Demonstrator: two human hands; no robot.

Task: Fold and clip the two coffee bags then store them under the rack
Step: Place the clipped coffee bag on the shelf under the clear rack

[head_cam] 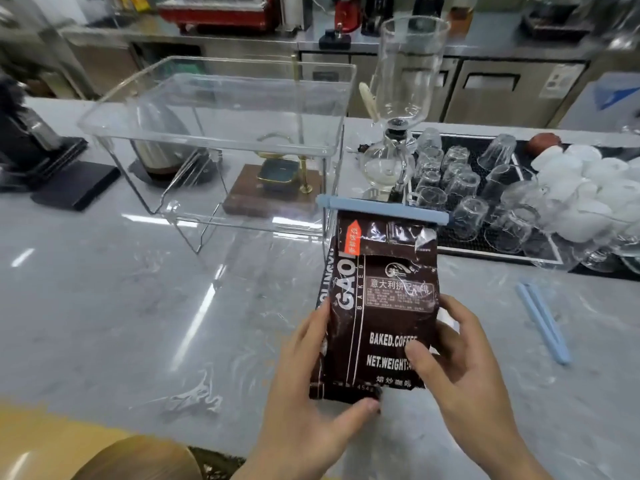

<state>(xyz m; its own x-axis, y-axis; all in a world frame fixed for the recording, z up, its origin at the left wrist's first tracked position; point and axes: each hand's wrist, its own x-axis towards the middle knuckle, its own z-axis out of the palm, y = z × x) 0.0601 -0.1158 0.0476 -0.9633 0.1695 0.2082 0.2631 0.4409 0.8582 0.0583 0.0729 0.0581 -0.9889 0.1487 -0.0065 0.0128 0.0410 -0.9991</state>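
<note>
A dark brown coffee bag stands upright in front of me, its top folded over and closed by a long light-blue clip. My left hand grips the bag's lower left edge, thumb under the bottom. My right hand holds the lower right side, thumb pressed on the front print. A second light-blue clip lies loose on the counter to the right. The clear acrylic rack stands behind and to the left of the bag. No second coffee bag is in view.
Under the rack sit a kettle and a wooden stand with a brass dish. A glass siphon brewer stands right of the rack. Upturned glasses and white cups fill a black mat at right. A black scale lies at left.
</note>
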